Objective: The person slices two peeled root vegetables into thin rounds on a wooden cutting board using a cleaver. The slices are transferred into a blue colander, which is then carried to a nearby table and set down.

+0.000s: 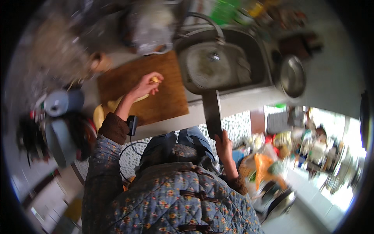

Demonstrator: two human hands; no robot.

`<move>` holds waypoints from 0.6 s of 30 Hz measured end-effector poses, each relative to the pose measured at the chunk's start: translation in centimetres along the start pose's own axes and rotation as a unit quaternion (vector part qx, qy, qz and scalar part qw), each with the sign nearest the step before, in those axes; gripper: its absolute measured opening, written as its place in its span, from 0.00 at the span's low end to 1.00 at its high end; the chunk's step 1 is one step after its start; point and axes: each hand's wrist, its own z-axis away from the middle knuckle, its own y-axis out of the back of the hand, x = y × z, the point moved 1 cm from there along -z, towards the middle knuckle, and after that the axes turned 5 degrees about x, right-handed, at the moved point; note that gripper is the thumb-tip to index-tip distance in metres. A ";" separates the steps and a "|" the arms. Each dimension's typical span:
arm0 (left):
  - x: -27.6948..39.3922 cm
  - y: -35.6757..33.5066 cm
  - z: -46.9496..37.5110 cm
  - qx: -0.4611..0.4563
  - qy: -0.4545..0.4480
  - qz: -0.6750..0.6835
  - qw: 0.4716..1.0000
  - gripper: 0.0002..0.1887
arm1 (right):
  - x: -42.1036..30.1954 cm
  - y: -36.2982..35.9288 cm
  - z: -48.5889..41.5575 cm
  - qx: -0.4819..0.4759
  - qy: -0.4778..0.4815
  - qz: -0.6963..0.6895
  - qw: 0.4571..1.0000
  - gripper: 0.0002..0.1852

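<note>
My left hand (146,84) is over the wooden cutting board (166,102), its fingers closed around a small yellowish piece of food (155,79) whose kind I cannot make out. Under the left wrist lies a longer pale yellow piece (141,98), partly hidden by the arm. Another yellow piece (98,116) rests at the board's left edge. My right hand (224,144) grips the handle of a cleaver (212,112). Its broad blade points away from me, in front of the counter edge and apart from the board, with its tip near the sink's front rim.
A metal sink (266,84) with a curved faucet (209,20) adjoins the board on the right. Beyond it stands a metal bowl (293,76). Blurred plastic bags (152,35) crowd the back. A cable hangs from a black device (133,125) at my left wrist.
</note>
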 end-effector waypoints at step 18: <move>-27.1 -35.0 51.1 0.747 0.003 0.601 0.282 0.08 | -13.9 -8.0 -18.6 -0.313 0.145 0.202 0.917 0.32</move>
